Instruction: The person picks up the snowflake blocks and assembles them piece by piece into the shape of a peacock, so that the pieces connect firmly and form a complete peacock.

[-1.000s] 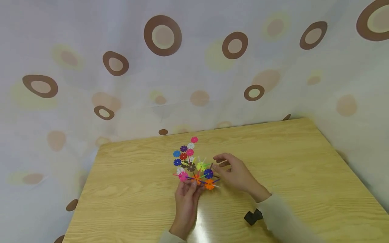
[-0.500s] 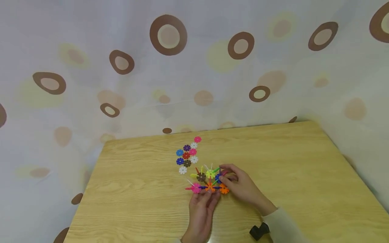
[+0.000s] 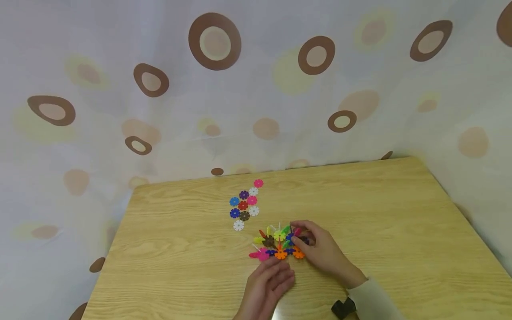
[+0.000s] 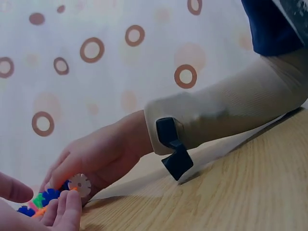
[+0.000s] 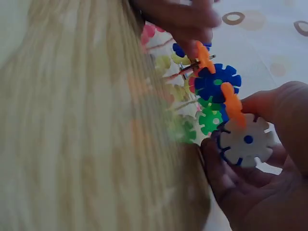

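A construction of interlocking snowflake discs point(image 3: 281, 253) in orange, blue, pink, brown, yellow and green sits low over the table in the head view. My right hand point(image 3: 326, 251) pinches its right end between thumb and fingers, around a blue disc. In the right wrist view a white disc point(image 5: 248, 144) and a blue disc point(image 5: 217, 83) show at that end, joined by orange discs on edge. My left hand point(image 3: 267, 284) lies just in front of the construction, palm turned up and fingers loosely bent, gripping nothing; whether its fingertips touch the discs is unclear.
Loose discs lie flat behind the construction, among them a red disc point(image 3: 243, 205), a purple disc point(image 3: 244, 194) and a far pink disc point(image 3: 258, 183). The wooden table point(image 3: 180, 249) ends at a patterned curtain point(image 3: 172, 111). A black strap piece point(image 3: 343, 307) hangs at the right cuff.
The construction has come nearer and to the right, away from the loose discs. My right hand has taken hold of its right end, and my left hand has let go and drawn back.
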{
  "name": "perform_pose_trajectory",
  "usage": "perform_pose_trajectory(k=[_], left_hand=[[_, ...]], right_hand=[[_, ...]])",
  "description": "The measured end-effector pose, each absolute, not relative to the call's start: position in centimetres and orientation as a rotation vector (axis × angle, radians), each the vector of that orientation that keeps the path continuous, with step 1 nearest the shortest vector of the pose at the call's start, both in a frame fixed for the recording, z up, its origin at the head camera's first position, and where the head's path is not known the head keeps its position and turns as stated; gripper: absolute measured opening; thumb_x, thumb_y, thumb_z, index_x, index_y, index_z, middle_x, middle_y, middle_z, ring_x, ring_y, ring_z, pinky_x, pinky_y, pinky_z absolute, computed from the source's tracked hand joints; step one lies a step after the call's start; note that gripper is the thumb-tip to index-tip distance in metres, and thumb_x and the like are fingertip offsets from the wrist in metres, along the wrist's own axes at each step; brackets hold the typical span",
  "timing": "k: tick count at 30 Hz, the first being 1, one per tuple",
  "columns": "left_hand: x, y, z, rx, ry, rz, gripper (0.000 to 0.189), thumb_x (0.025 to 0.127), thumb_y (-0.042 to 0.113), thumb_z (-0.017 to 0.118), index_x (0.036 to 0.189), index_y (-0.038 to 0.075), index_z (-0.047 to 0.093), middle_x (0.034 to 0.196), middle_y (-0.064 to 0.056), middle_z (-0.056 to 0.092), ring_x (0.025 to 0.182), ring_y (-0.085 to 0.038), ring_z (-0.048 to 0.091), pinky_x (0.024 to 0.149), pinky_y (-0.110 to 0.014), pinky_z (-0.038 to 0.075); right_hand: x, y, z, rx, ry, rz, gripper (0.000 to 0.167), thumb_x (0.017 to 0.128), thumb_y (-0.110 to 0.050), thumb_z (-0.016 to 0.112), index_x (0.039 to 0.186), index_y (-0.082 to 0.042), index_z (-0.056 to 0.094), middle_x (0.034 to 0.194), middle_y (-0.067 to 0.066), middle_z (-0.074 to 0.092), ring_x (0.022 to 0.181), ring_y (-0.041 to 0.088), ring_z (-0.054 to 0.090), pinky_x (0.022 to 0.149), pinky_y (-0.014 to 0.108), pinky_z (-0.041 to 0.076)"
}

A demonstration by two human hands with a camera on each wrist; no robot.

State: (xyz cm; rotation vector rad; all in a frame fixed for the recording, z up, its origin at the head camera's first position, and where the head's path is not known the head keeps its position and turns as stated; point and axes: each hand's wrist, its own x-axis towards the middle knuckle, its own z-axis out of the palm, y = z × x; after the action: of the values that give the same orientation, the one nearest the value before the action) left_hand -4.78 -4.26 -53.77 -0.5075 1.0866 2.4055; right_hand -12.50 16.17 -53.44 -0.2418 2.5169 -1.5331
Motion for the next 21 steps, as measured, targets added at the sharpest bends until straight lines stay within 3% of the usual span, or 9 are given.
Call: perform_pose_trajectory(k=[4,9,14,18,21], left_hand=[[-3.9,-5.0,-53.9,-0.479,1.054,2.361,0.051,0.112,0.011,0.053,0.156,-0.010,0.042,0.112,-0.007,0.073,0.105,-0.018,0.076,0.106,-0.041,0.064],[-3.6,-7.3,-53.4,-0.365,1.034,2.324,0.030,0.112,0.011,0.052,0.137,0.002,0.065,0.107,0.001,0.076,0.102,-0.013,0.076,0.101,-0.033,0.065],[-5.8,-11.0,-51.6,-0.264,1.249,2.383,0.019,0.112,0.011,0.051,0.114,0.016,0.069,0.108,0.005,0.074,0.102,-0.010,0.071,0.098,-0.028,0.063],[-8.8,-13.1,-50.9,-0.332,1.624,2.368,0.016,0.113,0.012,0.053,0.116,0.009,0.068,0.107,0.002,0.072,0.101,-0.013,0.070,0.092,-0.028,0.063],[-11.0,-14.2,-51.1,-0.338,1.966,2.206,0.021,0.113,0.011,0.052,0.125,-0.001,0.065,0.113,-0.007,0.070,0.101,-0.016,0.069,0.085,-0.028,0.063]], right_hand=[[-12.1,16.6,-52.6,-0.343,2.686,-1.381,0.048,0.104,-0.020,0.075,0.150,-0.012,0.062,0.137,0.005,0.069,0.122,0.022,0.069,0.102,0.038,0.061],[-12.0,17.9,-51.1,-0.381,2.770,-1.360,0.047,0.106,-0.020,0.073,0.150,-0.008,0.060,0.143,0.013,0.067,0.129,0.033,0.065,0.107,0.059,0.058],[-12.4,18.9,-50.6,-0.449,2.809,-1.387,0.042,0.106,-0.015,0.072,0.146,-0.005,0.063,0.139,0.016,0.069,0.122,0.034,0.070,0.097,0.049,0.062],[-12.4,19.5,-50.7,-0.468,2.756,-1.434,0.039,0.106,-0.013,0.071,0.143,-0.003,0.064,0.136,0.017,0.071,0.113,0.029,0.072,0.090,0.035,0.063],[-12.1,19.6,-51.1,-0.487,2.688,-1.462,0.039,0.107,-0.012,0.071,0.143,-0.002,0.063,0.134,0.018,0.071,0.107,0.021,0.073,0.084,0.027,0.063]])
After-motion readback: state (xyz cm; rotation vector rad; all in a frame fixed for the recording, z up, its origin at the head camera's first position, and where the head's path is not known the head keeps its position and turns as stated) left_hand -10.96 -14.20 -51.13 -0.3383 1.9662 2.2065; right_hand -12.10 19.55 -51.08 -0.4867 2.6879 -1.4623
